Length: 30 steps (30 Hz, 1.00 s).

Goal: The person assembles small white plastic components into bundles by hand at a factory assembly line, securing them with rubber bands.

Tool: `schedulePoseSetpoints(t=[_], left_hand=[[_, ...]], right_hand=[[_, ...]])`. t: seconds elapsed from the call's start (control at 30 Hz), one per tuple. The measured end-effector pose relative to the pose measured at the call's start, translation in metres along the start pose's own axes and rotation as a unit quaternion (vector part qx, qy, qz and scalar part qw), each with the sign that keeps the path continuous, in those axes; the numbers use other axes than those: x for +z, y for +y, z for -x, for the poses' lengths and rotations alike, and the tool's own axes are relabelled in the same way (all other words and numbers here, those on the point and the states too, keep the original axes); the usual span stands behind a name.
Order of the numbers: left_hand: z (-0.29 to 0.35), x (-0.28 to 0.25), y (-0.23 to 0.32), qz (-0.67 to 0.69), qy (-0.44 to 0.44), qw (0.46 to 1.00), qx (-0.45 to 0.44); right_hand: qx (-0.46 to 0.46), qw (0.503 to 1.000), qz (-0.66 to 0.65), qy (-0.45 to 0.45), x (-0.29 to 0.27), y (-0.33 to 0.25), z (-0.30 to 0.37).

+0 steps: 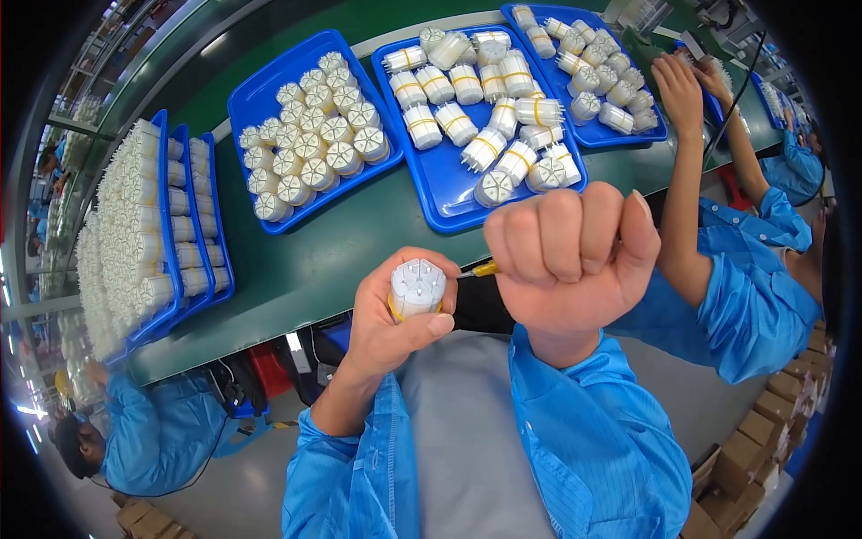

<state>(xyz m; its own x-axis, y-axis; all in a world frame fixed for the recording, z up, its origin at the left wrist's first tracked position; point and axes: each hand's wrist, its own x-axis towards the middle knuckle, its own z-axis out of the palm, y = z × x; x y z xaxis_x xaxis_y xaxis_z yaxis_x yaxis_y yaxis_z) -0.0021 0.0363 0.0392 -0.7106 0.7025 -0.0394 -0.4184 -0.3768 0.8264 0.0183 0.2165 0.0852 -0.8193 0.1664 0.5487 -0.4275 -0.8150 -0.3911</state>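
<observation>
One white cylinder (418, 284) points upward, seen nearly end-on.

White cylinder (418, 282): held near-upright in left hand (379, 328), segmented end face up, yellow band partly visible. Yellow-handled tool (485, 269): gripped in right hand (575, 256), thin metal shaft pointed toward about 9 o'clock, at the cylinder; tip contact unclear.

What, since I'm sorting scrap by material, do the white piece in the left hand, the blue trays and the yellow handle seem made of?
White piece: probably plastic, smooth and satin, with an even, moulded-looking surface.
Blue trays: likely rigid plastic, slightly glossy, given the uniform colour and pale reflections.
Yellow handle: perhaps plastic, from its solid colour; too little shows to be sure.
</observation>
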Motion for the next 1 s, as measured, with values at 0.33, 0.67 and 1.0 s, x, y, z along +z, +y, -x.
schedulePoseSetpoints(t=[0.33,0.67,1.0], left_hand=[[0.005,0.0,-0.003,-0.103,0.008,0.995,0.009],[0.004,-0.001,-0.004,-0.176,0.01,0.984,0.025],[0.0,-0.003,-0.01,-0.326,0.04,0.941,0.081]], right_hand=[[0.019,1.0,-0.019,0.002,0.001,0.014,0.0],[0.034,0.999,-0.027,0.002,0.003,0.015,0.001],[0.084,0.995,-0.015,0.048,0.008,0.019,0.005]])
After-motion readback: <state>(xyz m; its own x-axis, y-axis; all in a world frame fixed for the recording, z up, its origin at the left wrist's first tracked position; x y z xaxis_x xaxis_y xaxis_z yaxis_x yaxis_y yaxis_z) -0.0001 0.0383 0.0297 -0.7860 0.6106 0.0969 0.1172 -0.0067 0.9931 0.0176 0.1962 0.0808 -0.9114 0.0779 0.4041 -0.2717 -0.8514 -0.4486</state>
